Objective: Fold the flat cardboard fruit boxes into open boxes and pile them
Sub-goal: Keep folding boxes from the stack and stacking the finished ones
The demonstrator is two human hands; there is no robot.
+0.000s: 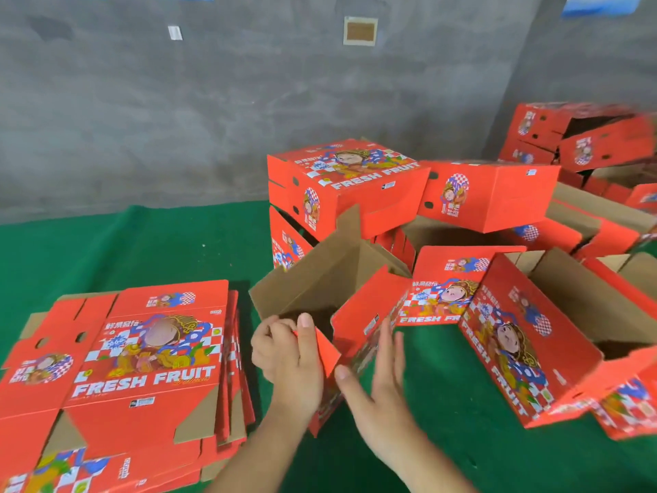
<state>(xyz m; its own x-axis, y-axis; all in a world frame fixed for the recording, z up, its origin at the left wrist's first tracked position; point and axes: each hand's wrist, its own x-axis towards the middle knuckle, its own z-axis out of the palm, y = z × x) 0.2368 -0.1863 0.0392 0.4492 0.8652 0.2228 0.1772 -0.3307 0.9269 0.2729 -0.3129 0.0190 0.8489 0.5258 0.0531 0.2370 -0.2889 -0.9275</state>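
Curled round the near corner flap, the left hand (284, 346) pinches a half-folded red cardboard fruit box with a brown inside (330, 300), thumb up along the red flap and fingers tucked behind it. That hold seems meant to pin the corner so the walls cannot spring flat again. The right hand (373, 382) lies open, fingers straight and together, its palm against the printed outer side wall; I judge it is pressing that wall inward and upright while the other hand keeps the flap in place. This box stands on the green cloth-covered table (142, 250), right in front of the person, tilted on one edge with its mouth facing up and away, so both hands can reach into the corner.

Just to the left lies a stack of flat red printed box blanks (142, 368), lettered FRESH FRUIT, fanned a little at its right edge; it sits within the left hand's reach, likely as the supply for the next fold. To the right, an open finished red box (533, 336) leans on its side, touching other cardboard behind it. Behind the work sits a pile of folded red boxes (341, 186), one upon another, with more tumbled red boxes (583, 140) toward the far right corner. A grey concrete wall (177, 119) backs the table, which keeps the pile from sliding off the rear.
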